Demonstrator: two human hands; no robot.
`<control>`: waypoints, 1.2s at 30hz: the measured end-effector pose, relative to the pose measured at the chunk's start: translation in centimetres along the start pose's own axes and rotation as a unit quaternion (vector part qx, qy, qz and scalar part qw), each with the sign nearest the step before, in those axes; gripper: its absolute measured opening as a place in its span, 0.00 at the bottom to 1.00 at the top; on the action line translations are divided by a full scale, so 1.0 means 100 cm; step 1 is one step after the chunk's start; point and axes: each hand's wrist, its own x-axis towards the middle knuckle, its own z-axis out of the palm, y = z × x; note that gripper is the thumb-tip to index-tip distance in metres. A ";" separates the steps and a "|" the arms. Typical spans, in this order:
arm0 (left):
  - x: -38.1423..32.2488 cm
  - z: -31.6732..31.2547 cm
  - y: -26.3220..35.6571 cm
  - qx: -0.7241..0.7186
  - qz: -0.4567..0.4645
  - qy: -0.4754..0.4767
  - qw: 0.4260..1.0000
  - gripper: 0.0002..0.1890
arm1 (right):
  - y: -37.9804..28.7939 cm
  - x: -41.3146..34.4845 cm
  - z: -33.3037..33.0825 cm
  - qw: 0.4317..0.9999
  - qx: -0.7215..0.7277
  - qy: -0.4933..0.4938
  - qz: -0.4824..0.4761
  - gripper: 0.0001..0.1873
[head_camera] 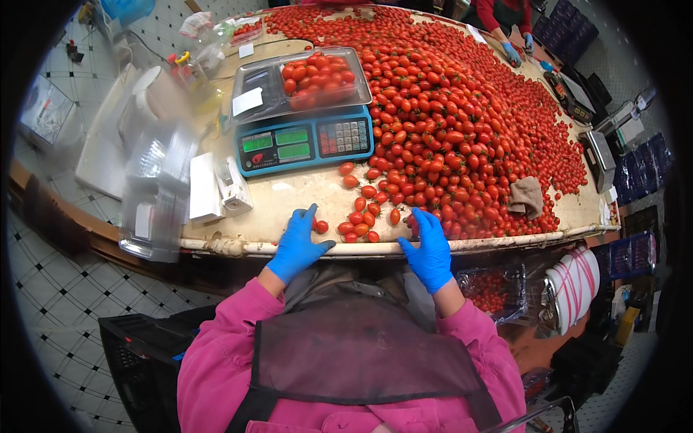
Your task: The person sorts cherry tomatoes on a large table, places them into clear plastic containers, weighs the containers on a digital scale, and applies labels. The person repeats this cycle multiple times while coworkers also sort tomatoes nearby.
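Note:
My left hand (pixel 299 243), in a blue glove, hovers at the table's front rim with its fingers apart. Beside its fingertips lie a couple of small red tomatoes (pixel 321 227). My right hand (pixel 429 250), gloved the same way, has its thumb spread from its fingers at the near edge of a large heap of cherry tomatoes (pixel 449 135). Between the two hands is a loose cluster of tomatoes (pixel 355 218). Beyond them stands a blue digital scale (pixel 303 143) with lit displays. On its metal pan sits a clear plastic box of tomatoes (pixel 319 81), next to a white slip (pixel 247 101).
Stacked clear plastic boxes (pixel 154 200) stand left at the edge, beside narrow white cartons (pixel 206 187). A brown cloth (pixel 526 197) lies on the heap's right side. Across the table, another person's gloved hands (pixel 511 54) touch tomatoes. A black crate (pixel 141 368) stands low on the left.

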 end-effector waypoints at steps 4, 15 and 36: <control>0.012 0.009 0.011 -0.017 -0.027 -0.013 0.999 0.51 | -0.011 0.018 0.019 0.996 -0.040 -0.075 -0.002 0.51; 0.062 0.051 0.028 -0.044 0.036 -0.018 0.998 0.50 | -0.024 0.072 0.088 0.980 0.067 -0.185 -0.015 0.55; 0.135 -0.049 0.076 -0.367 0.116 0.112 0.916 0.35 | -0.094 0.185 0.046 0.952 0.252 0.013 -0.172 0.41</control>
